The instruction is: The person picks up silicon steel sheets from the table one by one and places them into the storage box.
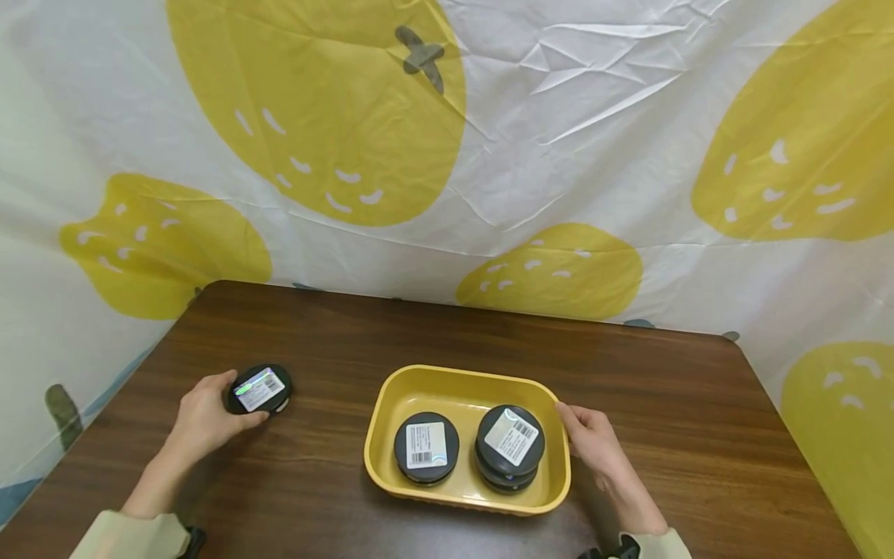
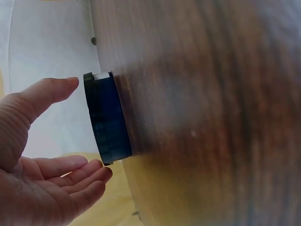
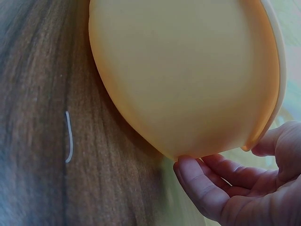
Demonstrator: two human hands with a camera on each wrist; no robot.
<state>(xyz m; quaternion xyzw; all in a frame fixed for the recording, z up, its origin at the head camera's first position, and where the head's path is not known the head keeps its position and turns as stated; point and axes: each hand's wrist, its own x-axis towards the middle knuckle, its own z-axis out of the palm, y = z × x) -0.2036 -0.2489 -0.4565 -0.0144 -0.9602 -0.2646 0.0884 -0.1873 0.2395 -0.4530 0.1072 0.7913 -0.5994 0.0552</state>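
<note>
On the left of the table stands a black round flat container (image 1: 258, 389) with a white barcode label on top. My left hand (image 1: 205, 413) curves around its near left side, thumb and fingers spread apart. In the left wrist view, the thumb (image 2: 51, 92) is a small gap away from the container (image 2: 106, 117), and the fingertips lie close by its lower edge. A yellow plastic bin (image 1: 447, 374) holds similar black containers: a left stack (image 1: 426, 446) and a right stack (image 1: 510, 439). At the bin's right end, my right hand (image 1: 599, 444) grips it, thumb at the rim, fingers against the outer wall.
The dark wood-grain table (image 1: 328, 334) extends on both sides of the bin. A white cloth with yellow fruit prints (image 1: 335, 101) hangs behind the table's far edge and along its sides.
</note>
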